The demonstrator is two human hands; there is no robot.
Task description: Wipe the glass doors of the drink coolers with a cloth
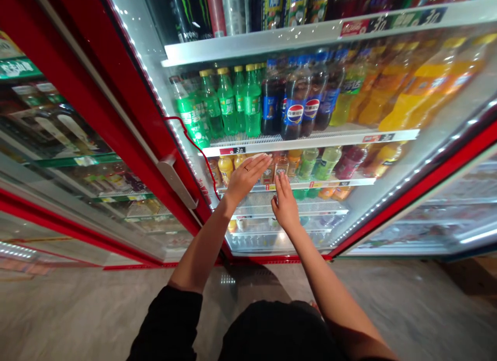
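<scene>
My left hand [247, 179], with a ring on one finger, is stretched out flat before the lower bottle shelf, its fingers pointing right. It partly covers the bottles behind it, and a pale edge shows along its upper side. My right hand [286, 201] reaches up beside it, fingers extended and thumb apart. Its fingertips overlap the lower part of a brown-labelled bottle [281, 163]; whether they touch it I cannot tell. Yellow bottles [225, 168] stand left of my hands, and a light green bottle [308, 163] to the right. Neither hand visibly grips anything.
Above runs a white shelf edge [310, 141] with green soda bottles [252, 105], Pepsi bottles [295, 113] and orange drinks [417, 92]. Cans [297, 6] fill the top shelf. A red door frame with a handle [176, 184] is at left. A red cord [190, 138] hangs inside.
</scene>
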